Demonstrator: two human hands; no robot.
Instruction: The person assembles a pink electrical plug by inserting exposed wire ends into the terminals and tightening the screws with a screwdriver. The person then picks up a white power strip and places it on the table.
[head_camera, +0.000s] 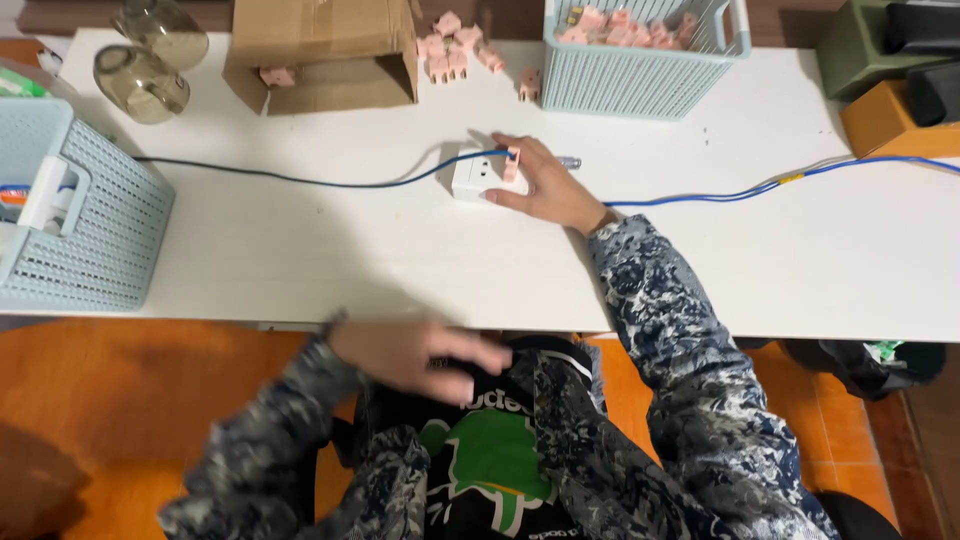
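The right hand (545, 188) lies flat on the white tabletop (330, 250), fingers loosely together and curled over a small white socket block (474, 178), with a pink connector (511, 168) pinched against the block's right end under the fingertips. A blue cable (300, 181) runs from the block leftward across the tabletop, and a paired blue cable (760, 188) leads away to the right from beneath the wrist. The left hand (415, 352) hovers off the tabletop's near edge, over the person's lap, fingers spread and blurred; it holds nothing that can be made out. At the far edge, right of centre, stands a pale blue slatted basket (630, 80) filled near its top with pink connectors (620, 25) of the same kind. Just left of it a loose heap of pink connectors (455, 50) lies on the bare tabletop, with one more (528, 85) touching the basket's lower left corner. Further left sits an open cardboard box (320, 50) tipped on its side, its mouth facing the person; one pink connector (277, 76) lies just inside its opening, and the rest of the interior is in shadow. At the left edge a second pale blue basket (100, 220) overhangs the tabletop, with a white clip-like piece (48, 195) on its rim; what lies inside is mostly cut off. Two smoky glass jars (150, 60) lie near the far left corner. An olive box and an orange box (880, 120) sit at the far right.
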